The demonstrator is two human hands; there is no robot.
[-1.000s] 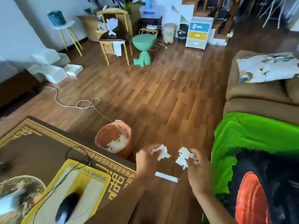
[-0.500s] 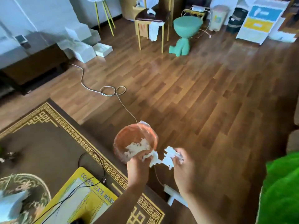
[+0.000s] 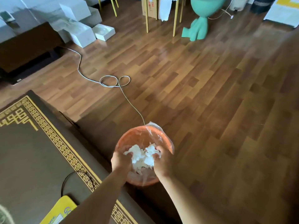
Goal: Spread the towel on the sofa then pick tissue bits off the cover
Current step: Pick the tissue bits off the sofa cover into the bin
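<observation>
At the far left of the frame lies my dark brown rug with its gold key-pattern border (image 3: 53, 136), a thin black cord (image 3: 63, 186) looping over it near the lower edge. Further right, a white cable (image 3: 113, 81) curls across the brown wood-plank floor (image 3: 210, 94) and runs down toward the round orange plastic bin lined with a clear bag (image 3: 168, 143), which sits low in the middle of the frame, just beside the rug's edge. My left hand (image 3: 121, 161) is at the bin's left rim, fingers curled around a clump of torn white tissue bits (image 3: 142, 156); my right hand (image 3: 161, 161) is at the right rim, closed on another wad of the same stuff. Both handfuls hang over the bin's mouth, above what looks like more tissue already inside. The sofa and towel are out of view. I judge these scraps to be almost weightless, soft and easily torn, and prone to cling to skin or drift, so they are best pinched loosely in a bunch and let go low inside the liner, with a rub of the fingers to shed the strays.
</observation>
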